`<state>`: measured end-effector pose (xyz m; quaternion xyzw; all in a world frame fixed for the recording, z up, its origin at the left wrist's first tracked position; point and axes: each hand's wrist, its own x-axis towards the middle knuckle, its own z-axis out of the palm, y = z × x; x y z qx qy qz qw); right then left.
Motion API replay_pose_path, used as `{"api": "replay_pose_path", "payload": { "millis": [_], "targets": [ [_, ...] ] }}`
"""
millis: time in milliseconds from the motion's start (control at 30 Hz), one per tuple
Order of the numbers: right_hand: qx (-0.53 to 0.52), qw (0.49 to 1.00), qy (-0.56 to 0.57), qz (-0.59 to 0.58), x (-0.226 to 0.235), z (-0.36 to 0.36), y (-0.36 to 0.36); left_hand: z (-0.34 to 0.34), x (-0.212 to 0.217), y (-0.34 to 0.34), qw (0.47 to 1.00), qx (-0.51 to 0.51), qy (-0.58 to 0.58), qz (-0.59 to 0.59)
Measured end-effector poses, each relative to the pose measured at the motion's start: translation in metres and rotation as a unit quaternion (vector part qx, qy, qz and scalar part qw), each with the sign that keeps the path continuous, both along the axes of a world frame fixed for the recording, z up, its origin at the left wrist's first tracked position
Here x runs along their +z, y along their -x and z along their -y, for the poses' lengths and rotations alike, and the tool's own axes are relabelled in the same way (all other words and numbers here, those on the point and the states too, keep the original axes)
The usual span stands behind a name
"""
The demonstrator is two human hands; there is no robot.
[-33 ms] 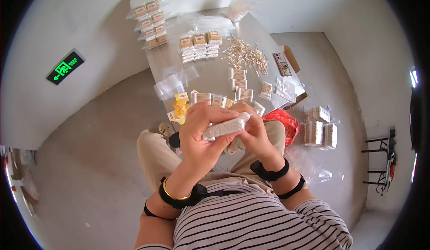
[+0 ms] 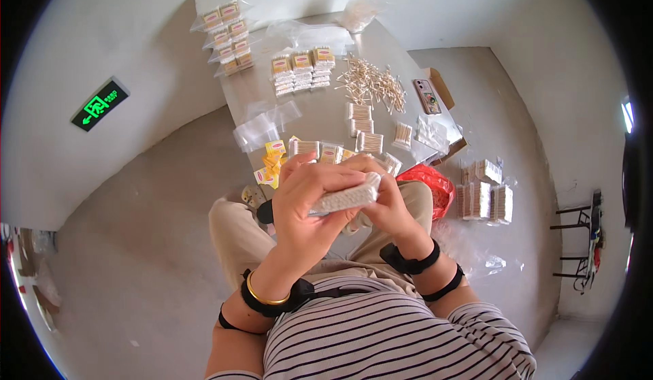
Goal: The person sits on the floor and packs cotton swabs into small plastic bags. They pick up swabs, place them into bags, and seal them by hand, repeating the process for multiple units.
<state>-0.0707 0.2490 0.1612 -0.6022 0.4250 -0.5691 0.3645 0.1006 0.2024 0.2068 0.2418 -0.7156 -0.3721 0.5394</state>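
The left hand [image 2: 304, 193] clasps a bundle of cotton swabs [image 2: 348, 199] over the lap [image 2: 238, 234], the right hand [image 2: 392, 206] pinching its end, I'd guess to keep it squared. Loose swabs [image 2: 373, 84] lie heaped on the desk [image 2: 320, 116], perhaps within reach.

White walls [image 2: 462, 6], one with a green sign [image 2: 101, 104], meet grey floor [image 2: 149, 244].
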Motion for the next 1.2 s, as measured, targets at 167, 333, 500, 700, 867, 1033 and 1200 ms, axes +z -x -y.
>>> {"api": "replay_pose_path", "payload": {
  "millis": [167,333,500,700,867,1033,1200],
  "targets": [
    [0.07,0.993,-0.064,0.07,0.023,-0.021,-0.004,-0.023,0.026,-0.005,0.991,-0.012,0.116,0.072],
    [0.085,0.982,-0.063,0.156,0.026,-0.037,-0.007,-0.038,0.038,-0.01,0.984,-0.028,0.144,0.101],
    [0.101,0.973,-0.08,0.19,0.034,-0.044,-0.012,-0.046,0.049,-0.017,0.978,-0.034,0.178,0.108],
    [0.162,0.977,-0.05,0.129,0.025,-0.047,-0.01,-0.048,0.053,-0.024,0.977,-0.047,0.175,0.116],
    [0.164,0.968,-0.073,0.173,0.031,-0.067,-0.011,-0.051,0.051,-0.024,0.988,-0.025,0.129,0.084],
    [0.147,0.987,-0.015,0.068,0.038,-0.057,-0.003,-0.05,0.044,-0.016,0.986,-0.032,0.156,0.052],
    [0.153,0.987,0.01,0.044,0.048,-0.048,-0.003,-0.051,0.041,-0.017,0.986,-0.034,0.153,0.055]
  ]
}}
